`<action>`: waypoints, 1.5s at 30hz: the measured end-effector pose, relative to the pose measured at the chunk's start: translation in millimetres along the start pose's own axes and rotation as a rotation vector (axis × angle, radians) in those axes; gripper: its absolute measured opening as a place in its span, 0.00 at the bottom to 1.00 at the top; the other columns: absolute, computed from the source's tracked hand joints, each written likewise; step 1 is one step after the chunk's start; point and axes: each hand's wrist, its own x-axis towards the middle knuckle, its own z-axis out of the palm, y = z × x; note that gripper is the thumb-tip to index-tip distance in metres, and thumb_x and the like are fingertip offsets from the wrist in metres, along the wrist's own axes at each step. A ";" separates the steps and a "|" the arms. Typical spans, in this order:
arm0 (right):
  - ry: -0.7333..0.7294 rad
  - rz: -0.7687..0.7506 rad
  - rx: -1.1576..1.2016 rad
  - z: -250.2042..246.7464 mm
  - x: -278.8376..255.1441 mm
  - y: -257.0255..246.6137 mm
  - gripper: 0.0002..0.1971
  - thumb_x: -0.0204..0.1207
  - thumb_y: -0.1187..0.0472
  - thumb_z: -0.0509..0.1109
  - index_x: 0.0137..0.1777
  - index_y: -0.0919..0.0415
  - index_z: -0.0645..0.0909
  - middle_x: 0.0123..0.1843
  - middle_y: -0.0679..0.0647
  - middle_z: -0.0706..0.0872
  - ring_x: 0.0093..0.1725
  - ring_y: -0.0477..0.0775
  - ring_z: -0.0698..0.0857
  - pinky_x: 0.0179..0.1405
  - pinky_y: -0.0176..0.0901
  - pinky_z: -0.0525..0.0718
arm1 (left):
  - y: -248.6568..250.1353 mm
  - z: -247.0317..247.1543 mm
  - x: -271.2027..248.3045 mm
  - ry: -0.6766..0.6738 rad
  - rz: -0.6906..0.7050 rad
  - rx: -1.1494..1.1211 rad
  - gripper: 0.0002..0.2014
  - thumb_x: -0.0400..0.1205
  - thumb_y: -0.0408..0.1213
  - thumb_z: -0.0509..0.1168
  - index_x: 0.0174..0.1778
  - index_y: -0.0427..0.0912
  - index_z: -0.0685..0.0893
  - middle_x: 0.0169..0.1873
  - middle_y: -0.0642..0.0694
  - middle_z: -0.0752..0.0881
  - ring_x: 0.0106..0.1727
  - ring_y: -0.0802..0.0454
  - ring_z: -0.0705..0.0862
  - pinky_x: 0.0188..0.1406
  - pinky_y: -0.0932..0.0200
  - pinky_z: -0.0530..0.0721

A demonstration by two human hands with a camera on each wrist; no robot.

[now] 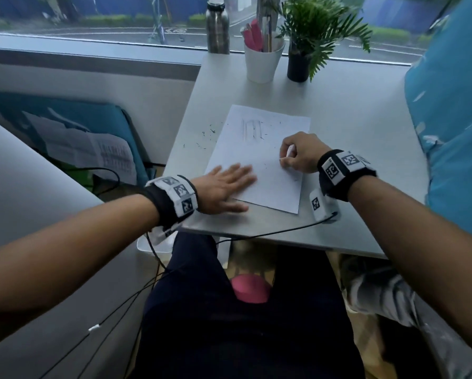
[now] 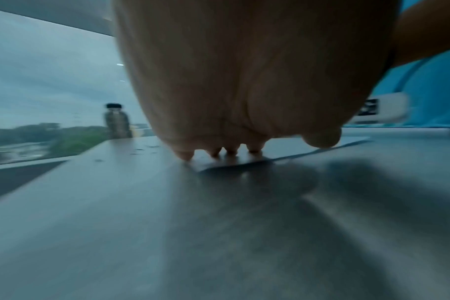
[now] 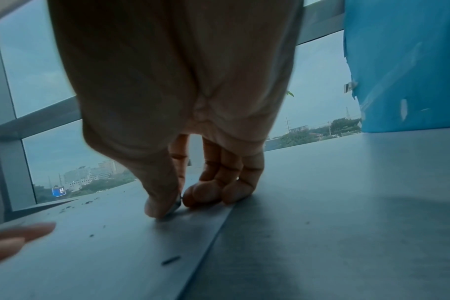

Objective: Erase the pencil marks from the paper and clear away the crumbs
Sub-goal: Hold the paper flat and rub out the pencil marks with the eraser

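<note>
Tabletop paper (image 1: 259, 160) under left hand (image 1: 224, 187)

Left hand (image 2: 244, 81) flat, fingertips (image 2: 185, 155) pressing near corner of paper (image 2: 244, 162) on grey table (image 2: 167, 233); dark crumbs (image 2: 141, 149) beyond; blurred bottle (image 2: 117, 121) at far edge

The eraser (image 1: 290, 152) is mostly hidden inside the curled right hand (image 1: 302, 153); only a pale sliver is seen between thumb and fingers (image 3: 211, 190). The left hand (image 1: 224, 187) is blurred, and the paper (image 1: 259, 160) beneath its fingers is covered. Pencil marks (image 1: 252, 129) beyond the fingertips are too faint to be read.
</note>
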 end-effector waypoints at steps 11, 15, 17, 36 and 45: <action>0.018 0.009 0.039 -4.4 -5.7 -2.5 0.03 0.69 0.59 0.79 0.41 0.54 0.88 0.39 0.47 0.83 0.47 0.50 0.84 0.47 0.38 0.77 | 58.4 -3.5 30.8 -0.004 0.217 0.047 0.40 0.85 0.66 0.44 0.87 0.50 0.38 0.86 0.52 0.36 0.86 0.54 0.34 0.83 0.46 0.31; 0.050 -0.013 0.041 -4.0 -7.3 -1.8 0.04 0.68 0.60 0.79 0.42 0.56 0.89 0.37 0.45 0.81 0.47 0.49 0.82 0.48 0.37 0.76 | 32.7 -12.7 41.7 0.028 0.086 0.024 0.39 0.86 0.64 0.46 0.88 0.50 0.38 0.86 0.51 0.35 0.86 0.52 0.35 0.82 0.43 0.34; 0.057 -0.004 0.045 -3.4 -7.6 -2.4 0.04 0.69 0.59 0.79 0.42 0.56 0.89 0.36 0.44 0.81 0.47 0.49 0.82 0.48 0.38 0.79 | 9.4 -16.6 40.3 0.055 -0.062 0.005 0.41 0.85 0.66 0.47 0.87 0.49 0.37 0.86 0.50 0.35 0.87 0.50 0.36 0.83 0.42 0.36; 0.038 0.002 0.058 -2.6 -2.5 0.5 0.03 0.67 0.60 0.79 0.40 0.53 0.90 0.41 0.50 0.82 0.46 0.52 0.85 0.49 0.42 0.85 | -39.5 3.8 -13.4 0.030 -0.220 -0.062 0.45 0.80 0.72 0.43 0.86 0.53 0.32 0.83 0.48 0.27 0.84 0.49 0.29 0.84 0.37 0.35; 0.047 0.020 0.071 -1.4 -2.4 0.0 0.03 0.67 0.59 0.80 0.40 0.52 0.90 0.38 0.47 0.83 0.43 0.50 0.84 0.45 0.37 0.81 | 16.4 -23.0 44.3 0.086 -0.011 0.029 0.46 0.84 0.67 0.49 0.87 0.41 0.37 0.86 0.43 0.37 0.87 0.48 0.36 0.85 0.45 0.36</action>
